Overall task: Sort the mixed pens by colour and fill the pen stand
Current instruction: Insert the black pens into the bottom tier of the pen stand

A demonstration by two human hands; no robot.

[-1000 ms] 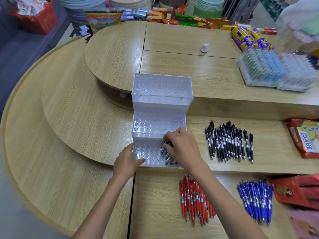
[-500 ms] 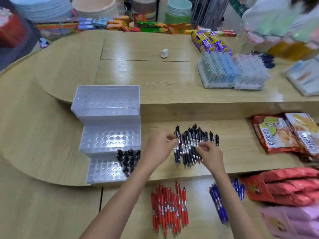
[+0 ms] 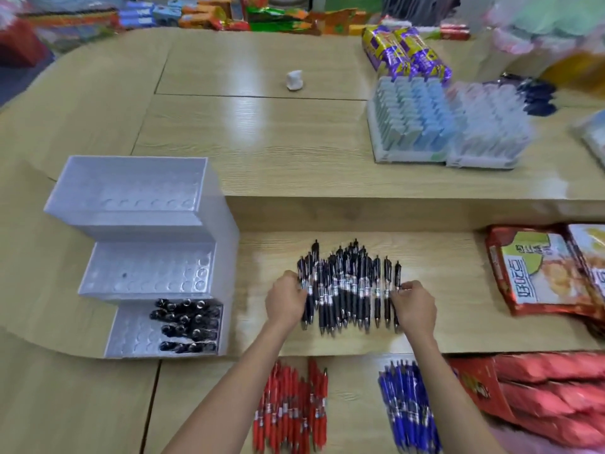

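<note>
At the front edge of a wooden tabletop (image 3: 451, 273), the left hand (image 3: 286, 301) and right hand (image 3: 414, 306) curl fingers round opposite sides of a heap of black plastic click pens (image 3: 347, 286), seemingly gathering a bunch to lift leftward into the part-filled white stepped plastic pen stand (image 3: 147, 257).

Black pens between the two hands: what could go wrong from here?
1. The left hand and right hand hold the black pens only at the pile's edges, so middle ones may slip out if lifted.
2. Dropped pens could roll into the red pens or blue pens just below, mixing colours.
</note>
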